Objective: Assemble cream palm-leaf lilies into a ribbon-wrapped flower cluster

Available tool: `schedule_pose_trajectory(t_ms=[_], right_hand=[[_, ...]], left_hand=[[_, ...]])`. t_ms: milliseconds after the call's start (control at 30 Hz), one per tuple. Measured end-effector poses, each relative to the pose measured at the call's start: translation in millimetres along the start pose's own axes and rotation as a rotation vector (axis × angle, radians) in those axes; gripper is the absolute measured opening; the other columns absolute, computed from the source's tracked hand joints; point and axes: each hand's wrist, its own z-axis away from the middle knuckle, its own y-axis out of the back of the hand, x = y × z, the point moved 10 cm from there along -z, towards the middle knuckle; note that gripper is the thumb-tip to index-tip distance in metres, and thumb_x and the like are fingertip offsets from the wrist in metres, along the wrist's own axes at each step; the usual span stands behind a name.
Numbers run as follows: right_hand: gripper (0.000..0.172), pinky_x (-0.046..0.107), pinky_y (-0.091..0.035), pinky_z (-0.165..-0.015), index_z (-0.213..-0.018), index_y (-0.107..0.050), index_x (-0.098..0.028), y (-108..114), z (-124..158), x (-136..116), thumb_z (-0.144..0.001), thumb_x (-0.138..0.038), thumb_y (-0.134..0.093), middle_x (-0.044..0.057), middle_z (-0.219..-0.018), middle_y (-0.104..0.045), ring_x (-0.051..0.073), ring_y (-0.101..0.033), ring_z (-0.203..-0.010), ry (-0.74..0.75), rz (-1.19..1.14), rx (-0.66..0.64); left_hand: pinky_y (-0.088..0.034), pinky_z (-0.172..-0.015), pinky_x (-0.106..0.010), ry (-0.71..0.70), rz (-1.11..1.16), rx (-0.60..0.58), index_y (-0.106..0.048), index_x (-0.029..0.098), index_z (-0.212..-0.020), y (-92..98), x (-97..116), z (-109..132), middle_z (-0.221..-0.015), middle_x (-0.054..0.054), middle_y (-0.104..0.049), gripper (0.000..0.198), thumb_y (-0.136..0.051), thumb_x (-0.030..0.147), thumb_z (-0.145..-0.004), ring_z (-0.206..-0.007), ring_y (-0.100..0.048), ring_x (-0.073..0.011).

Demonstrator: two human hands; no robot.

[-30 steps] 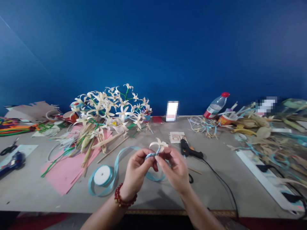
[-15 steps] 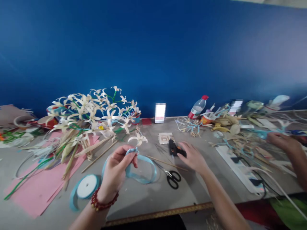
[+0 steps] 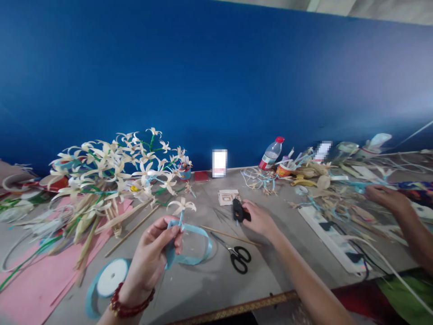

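Note:
My left hand [image 3: 152, 248] pinches the stem of a pale cream flower [image 3: 182, 206], which stands upright above my fingers. Light blue ribbon [image 3: 203, 258] covers the stem and loops out to the right over the table. A spool of the same ribbon [image 3: 113, 275] lies by my left wrist. On the right, my right hand [image 3: 260, 220] is closed around the handle of a black glue gun [image 3: 238, 211], its nozzle end low over the table. Black-handled scissors [image 3: 240, 259] lie between my hands, beside a thin stick [image 3: 233, 235].
Many cream flowers [image 3: 111, 162] are bunched at the left above pink paper [image 3: 37, 275]. A white power strip [image 3: 333, 241] lies right of my forearm. Behind stand a bottle [image 3: 270, 155] and a cup [image 3: 284, 170]. Another person's hand [image 3: 385, 198] works at far right.
The flower in my left hand has turned upright, showing its ribbon-covered stem. My right hand stays at the glue gun, its fingers more closed round the handle. The view has shifted slightly.

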Motion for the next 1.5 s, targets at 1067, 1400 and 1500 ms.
schedule_pose_trajectory(t_ms=[1067, 1400, 1500], right_hand=[[0.034, 0.034, -0.048, -0.052, -0.1, -0.054, -0.017, 50, 10, 0, -0.092, -0.04, -0.03, 0.01, -0.085, -0.064, 0.018, -0.056, -0.053, -0.045, -1.02, 0.242], [0.029, 0.027, -0.055, -0.058, -0.109, -0.059, -0.028, 79, 81, -144, -0.081, -0.021, -0.063, 0.005, -0.088, -0.073, 0.021, -0.069, -0.07, 0.273, -0.679, 0.245], [0.031, 0.025, -0.054, -0.056, -0.11, -0.056, -0.028, 86, 83, -161, -0.08, -0.018, -0.059, 0.004, -0.09, -0.072, 0.02, -0.069, -0.067, 0.326, -0.581, 0.279]], left_hand=[[-0.044, -0.045, -0.018, 0.026, -0.002, 0.007, -0.067, 0.013, -0.078, -13.8, -25, -17, -0.06, 0.001, -0.061, 0.027, -0.085, 0.029, -0.067, -0.051, -0.051, -0.0084], [-0.047, -0.051, -0.019, 0.006, 0.016, -0.086, -0.065, 0.013, -0.08, -29.3, -32, -18, -0.06, 0.001, -0.063, 0.019, -0.078, 0.026, -0.076, -0.049, -0.055, -0.0081], [-0.048, -0.051, -0.02, -0.011, 0.017, -0.092, -0.065, 0.013, -0.08, -30.8, -31, -15, -0.059, 0.002, -0.062, 0.019, -0.078, 0.026, -0.076, -0.05, -0.054, -0.0084]])
